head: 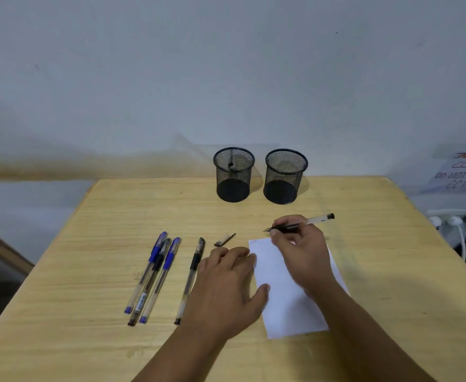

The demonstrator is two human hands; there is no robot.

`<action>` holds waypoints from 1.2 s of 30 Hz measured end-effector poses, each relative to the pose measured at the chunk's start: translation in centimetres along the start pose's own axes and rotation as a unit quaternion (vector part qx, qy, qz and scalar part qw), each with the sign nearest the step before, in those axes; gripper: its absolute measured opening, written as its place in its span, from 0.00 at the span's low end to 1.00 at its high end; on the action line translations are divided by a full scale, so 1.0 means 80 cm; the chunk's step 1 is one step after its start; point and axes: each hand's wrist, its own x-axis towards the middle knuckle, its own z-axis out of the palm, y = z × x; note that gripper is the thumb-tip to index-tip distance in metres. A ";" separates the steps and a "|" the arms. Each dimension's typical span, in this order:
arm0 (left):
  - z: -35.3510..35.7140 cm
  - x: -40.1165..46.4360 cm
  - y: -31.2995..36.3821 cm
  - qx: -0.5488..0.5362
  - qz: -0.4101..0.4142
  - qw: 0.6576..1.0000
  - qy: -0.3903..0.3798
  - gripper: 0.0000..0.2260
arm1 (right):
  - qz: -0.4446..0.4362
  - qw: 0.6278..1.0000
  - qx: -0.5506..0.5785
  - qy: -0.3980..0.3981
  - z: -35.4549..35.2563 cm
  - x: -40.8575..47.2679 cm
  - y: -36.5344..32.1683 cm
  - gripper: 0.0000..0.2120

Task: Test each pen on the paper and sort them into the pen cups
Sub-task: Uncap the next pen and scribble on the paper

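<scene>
Uncapped pen point(300, 223) in right hand point(299, 252)

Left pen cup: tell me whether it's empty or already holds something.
Not empty. The left pen cup stands upright with one dark-capped pen showing inside it through the mesh.

A pale wooden table point(116, 244) stands against a plain grey-white wall point(226, 64) — its lower band stained yellowish at left — while a handwritten paper notice point(459, 172) and a white power strip point(449, 219) with cable sit at far right.
</scene>
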 end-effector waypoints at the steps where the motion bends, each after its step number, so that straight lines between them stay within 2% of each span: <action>1: -0.001 0.001 0.000 -0.002 0.000 1.000 -0.002 0.26 | -0.006 1.000 -0.005 0.001 0.003 0.004 0.003 0.06; 6: -0.006 0.006 0.002 -0.002 -0.013 1.000 -0.017 0.27 | -0.048 0.997 -0.058 -0.003 0.011 0.015 0.012 0.06; 11: -0.010 0.010 0.007 0.027 -0.021 0.999 -0.031 0.29 | -0.042 0.990 -0.132 -0.004 0.008 0.020 0.008 0.05; 18: -0.010 0.012 0.004 0.025 -0.024 0.998 -0.047 0.31 | -0.008 0.995 -0.096 -0.009 -0.001 0.013 0.012 0.04; 25: -0.007 0.013 0.001 0.015 -0.021 0.999 -0.044 0.30 | -0.027 0.995 -0.088 0.031 0.000 0.011 0.007 0.09; 29: -0.004 0.014 0.001 0.020 -0.024 0.998 -0.047 0.31 | -0.032 0.998 -0.053 0.019 -0.003 0.012 0.004 0.09; 36: -0.006 0.016 0.002 0.023 -0.030 0.998 -0.053 0.32 | -0.027 0.995 -0.092 0.005 0.005 0.016 0.006 0.06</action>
